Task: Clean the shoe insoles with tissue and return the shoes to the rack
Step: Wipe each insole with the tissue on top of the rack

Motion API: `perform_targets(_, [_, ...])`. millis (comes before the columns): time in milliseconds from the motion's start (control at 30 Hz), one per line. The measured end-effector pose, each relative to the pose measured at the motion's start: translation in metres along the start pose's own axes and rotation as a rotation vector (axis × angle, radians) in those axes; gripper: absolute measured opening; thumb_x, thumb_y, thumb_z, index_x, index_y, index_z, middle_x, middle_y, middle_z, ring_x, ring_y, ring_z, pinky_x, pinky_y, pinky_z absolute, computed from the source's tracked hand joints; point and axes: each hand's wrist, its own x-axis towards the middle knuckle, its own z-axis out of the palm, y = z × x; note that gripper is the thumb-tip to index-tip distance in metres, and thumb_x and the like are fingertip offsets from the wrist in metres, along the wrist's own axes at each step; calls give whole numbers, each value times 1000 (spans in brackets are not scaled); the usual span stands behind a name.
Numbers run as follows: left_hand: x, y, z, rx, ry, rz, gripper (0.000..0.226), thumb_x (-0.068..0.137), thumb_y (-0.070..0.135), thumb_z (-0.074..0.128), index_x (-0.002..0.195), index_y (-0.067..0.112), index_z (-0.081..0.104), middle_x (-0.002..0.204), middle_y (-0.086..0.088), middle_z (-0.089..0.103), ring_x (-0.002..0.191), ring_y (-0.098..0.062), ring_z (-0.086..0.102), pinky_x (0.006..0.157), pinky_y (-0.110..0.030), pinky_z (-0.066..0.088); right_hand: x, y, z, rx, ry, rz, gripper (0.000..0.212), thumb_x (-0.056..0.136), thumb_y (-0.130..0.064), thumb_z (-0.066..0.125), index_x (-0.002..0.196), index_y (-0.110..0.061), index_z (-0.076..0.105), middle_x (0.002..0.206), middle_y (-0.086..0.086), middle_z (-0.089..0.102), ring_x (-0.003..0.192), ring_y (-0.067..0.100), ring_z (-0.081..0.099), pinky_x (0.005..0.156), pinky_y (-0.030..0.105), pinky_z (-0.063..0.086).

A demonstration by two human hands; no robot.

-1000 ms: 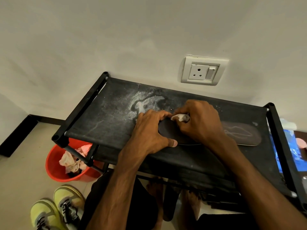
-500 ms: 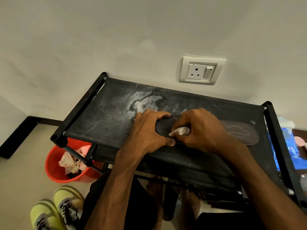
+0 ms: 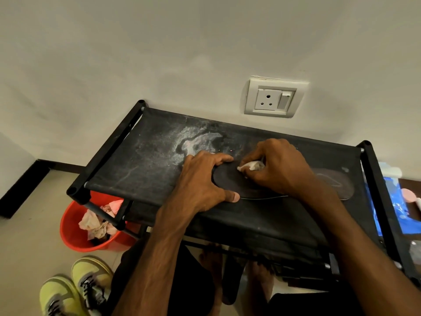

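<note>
A black insole [image 3: 230,182] lies flat on the dusty top shelf of the black shoe rack [image 3: 145,165]. My left hand [image 3: 202,181] grips the insole's left end, fingers curled over its far edge and thumb at its near edge. My right hand [image 3: 278,167] pinches a crumpled white tissue [image 3: 250,166] and presses it on the insole. The insole's right end [image 3: 335,183] shows past my right wrist. A pair of yellow-green sneakers [image 3: 75,290] stands on the floor at the lower left.
An orange bucket [image 3: 73,233] holding used tissues sits on the floor under the rack's left corner. A wall socket [image 3: 274,100] is above the rack. A blue packet [image 3: 396,206] lies to the right of the rack. My bare feet show below the rack.
My right hand with the tissue has slid toward the near edge and back to the far edge of the insole. The left hand has kept its hold.
</note>
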Motion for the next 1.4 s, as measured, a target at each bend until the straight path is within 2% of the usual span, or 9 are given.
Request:
perform_targets(100, [1, -2, 1, 0, 2, 5, 87, 55, 50, 93, 134, 41, 58, 126, 8, 54, 125, -19, 47, 113, -44, 35, -5, 3, -2, -18, -34, 16, 19, 82, -36, 79, 98, -45, 80, 100, -16, 76, 89, 12, 67, 79, 42, 60])
perform_targets(233, [4, -7, 5, 30, -8, 9, 90, 52, 59, 89, 134, 46, 55, 125, 11, 56, 124, -19, 46, 108, -41, 37, -2, -2, 10, 21, 161, -11, 17, 84, -31, 79, 99, -36, 82, 92, -8, 75, 82, 17, 67, 72, 44, 59])
perform_targets(333, [5, -8, 5, 38, -11, 9, 90, 52, 60, 88, 135, 46, 55, 126, 10, 56, 126, -20, 46, 110, -43, 36, 5, -3, 14, 53, 214, -34, 17, 84, -25, 78, 100, -30, 83, 92, -5, 75, 82, 19, 68, 71, 43, 58])
perform_targets(533, [1, -4, 3, 24, 1, -5, 89, 55, 52, 92, 136, 45, 55, 128, 10, 53, 126, -19, 43, 109, -40, 37, -1, 4, 8, 114, -55, -86, 19, 82, -29, 79, 97, -41, 80, 98, -16, 75, 90, 10, 69, 79, 44, 60])
perform_targets(767, [4, -8, 5, 31, 7, 12, 88, 54, 56, 91, 134, 45, 56, 125, 10, 55, 125, -20, 47, 111, -40, 35, 1, 7, 5, 94, 139, -18, 14, 84, -34, 80, 98, -37, 82, 85, -17, 69, 83, 12, 66, 72, 40, 57])
perform_targets(1000, [3, -5, 5, 16, 14, -1, 89, 54, 53, 92, 135, 46, 56, 125, 10, 54, 125, -20, 45, 108, -38, 36, -10, 11, -8, 109, -172, -42, 13, 80, -31, 81, 89, -40, 81, 93, -21, 76, 87, 3, 70, 81, 37, 62])
perform_targets(1100, [3, -5, 4, 8, 15, -3, 88, 53, 53, 92, 133, 46, 56, 124, 10, 54, 124, -19, 46, 108, -42, 37, -11, 12, -4, 87, -100, -29, 14, 78, -35, 81, 88, -45, 80, 91, -22, 75, 85, 3, 69, 78, 39, 61])
perform_targets(1233, [3, -6, 4, 18, 15, 6, 87, 54, 53, 92, 133, 45, 57, 124, 9, 55, 123, -18, 46, 110, -37, 34, -2, 5, 3, 97, 104, 8, 13, 82, -30, 81, 93, -36, 82, 92, -15, 75, 83, 8, 67, 74, 38, 59])
perform_targets(1400, [3, -4, 2, 14, 14, 16, 88, 53, 53, 93, 133, 42, 59, 123, 9, 57, 121, -16, 49, 112, -39, 33, -2, 6, 2, 109, -16, -26, 16, 81, -26, 81, 93, -35, 82, 94, -16, 76, 87, 9, 69, 80, 42, 61])
